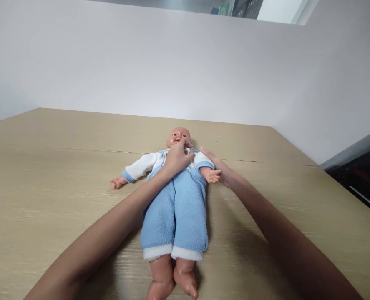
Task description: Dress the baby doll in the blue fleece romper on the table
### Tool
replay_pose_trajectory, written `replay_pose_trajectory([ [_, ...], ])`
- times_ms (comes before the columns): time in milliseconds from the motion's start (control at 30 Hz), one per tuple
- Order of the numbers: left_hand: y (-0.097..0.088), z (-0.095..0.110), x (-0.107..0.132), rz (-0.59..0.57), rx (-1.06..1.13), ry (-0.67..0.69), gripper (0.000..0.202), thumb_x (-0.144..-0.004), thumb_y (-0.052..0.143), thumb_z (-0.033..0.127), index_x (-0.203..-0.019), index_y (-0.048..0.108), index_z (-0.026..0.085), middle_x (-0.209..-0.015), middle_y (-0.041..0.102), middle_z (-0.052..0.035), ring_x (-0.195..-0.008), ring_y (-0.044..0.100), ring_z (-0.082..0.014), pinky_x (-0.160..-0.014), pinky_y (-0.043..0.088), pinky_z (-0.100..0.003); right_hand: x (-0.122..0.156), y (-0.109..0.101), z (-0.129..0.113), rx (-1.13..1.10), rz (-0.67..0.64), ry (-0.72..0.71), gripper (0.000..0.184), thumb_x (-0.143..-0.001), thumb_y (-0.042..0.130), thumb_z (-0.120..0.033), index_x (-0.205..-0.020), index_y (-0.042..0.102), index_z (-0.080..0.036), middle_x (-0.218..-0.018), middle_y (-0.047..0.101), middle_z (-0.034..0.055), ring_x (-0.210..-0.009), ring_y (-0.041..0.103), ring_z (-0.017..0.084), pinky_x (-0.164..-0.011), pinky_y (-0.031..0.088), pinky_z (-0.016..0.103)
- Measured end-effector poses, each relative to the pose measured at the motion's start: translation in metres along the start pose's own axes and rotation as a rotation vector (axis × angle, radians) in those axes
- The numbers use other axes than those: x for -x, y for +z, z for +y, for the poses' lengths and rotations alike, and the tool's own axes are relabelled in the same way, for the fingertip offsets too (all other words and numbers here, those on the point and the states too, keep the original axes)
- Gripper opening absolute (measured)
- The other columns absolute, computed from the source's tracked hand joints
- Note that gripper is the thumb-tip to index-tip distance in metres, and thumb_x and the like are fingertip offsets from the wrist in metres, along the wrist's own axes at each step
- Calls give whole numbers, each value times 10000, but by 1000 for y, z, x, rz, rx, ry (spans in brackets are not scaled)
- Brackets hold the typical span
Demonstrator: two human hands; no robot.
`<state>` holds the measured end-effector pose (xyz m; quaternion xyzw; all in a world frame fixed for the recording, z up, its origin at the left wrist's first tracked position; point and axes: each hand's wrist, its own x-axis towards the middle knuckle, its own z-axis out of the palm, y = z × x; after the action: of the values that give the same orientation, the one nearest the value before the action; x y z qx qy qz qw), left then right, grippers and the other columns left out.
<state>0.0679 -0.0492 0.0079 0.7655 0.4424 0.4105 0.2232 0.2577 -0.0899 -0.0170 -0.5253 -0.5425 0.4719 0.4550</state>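
Note:
A baby doll lies on its back, with its head at the far end and its bare feet towards me. It wears light blue fleece overalls over a white top with blue cuffs. My left hand rests on the doll's upper chest by the neck. Its thumb and forefinger are apart, pointing right; its other fingers are hidden. Beside the doll's arm on the right is my right hand, touching or very near the sleeve, with its visible fingers stretched out.
A wide wooden table bears the doll; a thin seam crosses it. Behind stands a pale wall with an opening at the top. Past the table's right edge is a dark object with a greenish patch.

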Motion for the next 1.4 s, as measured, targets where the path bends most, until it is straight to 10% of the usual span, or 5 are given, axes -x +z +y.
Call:
replay_pose_trajectory([
  [367, 4, 4, 3, -93, -126, 61, 168, -976, 635, 322, -1094, 685, 215, -994, 775, -75, -915, 701, -261, -839, 486, -381, 66, -118, 26, 279, 131, 6, 391, -855, 743, -378, -1207, 743, -208, -993, 780, 84, -789, 710, 222, -653, 596, 334],
  [633, -7, 13, 7, -15, -439, 239, 222, -1048, 551, 400, -1123, 650, 216, -1207, 725, -143, -1224, 603, -345, -1106, 408, -507, 97, -66, 20, 819, 399, -535, 452, -949, 699, -390, -1367, 678, -220, -1395, 667, 168, -1336, 570, 396, -1186, 403, 635],
  [900, -17, 28, 10, -90, -346, 414, 278, -1069, 521, 457, -1104, 691, 240, -1218, 694, -104, -1255, 535, -322, -1203, 329, -508, 80, -4, 11, 147, -156, -209, 385, -1039, 610, -618, -1006, 641, -236, -840, 610, 5, -724, 560, 181, -647, 474, 313],
  [1067, -17, 32, 16, -355, -284, 492, 373, -1040, 566, 572, -1042, 721, 232, -1208, 714, -89, -1180, 556, -306, -1156, 378, -494, 66, -12, 14, 55, -6, -213, 353, -986, 657, -603, -980, 566, -261, -816, 563, -12, -695, 514, 186, -633, 441, 314],
  [1400, -7, 35, 13, -375, -307, 413, 285, -999, 621, 487, -1144, 658, 245, -1226, 662, -109, -1223, 536, -329, -1122, 402, -507, 84, -87, 33, 1082, 346, -538, 540, -876, 793, -480, -1329, 651, -222, -1266, 714, 152, -1183, 623, 405, -1127, 406, 606],
])
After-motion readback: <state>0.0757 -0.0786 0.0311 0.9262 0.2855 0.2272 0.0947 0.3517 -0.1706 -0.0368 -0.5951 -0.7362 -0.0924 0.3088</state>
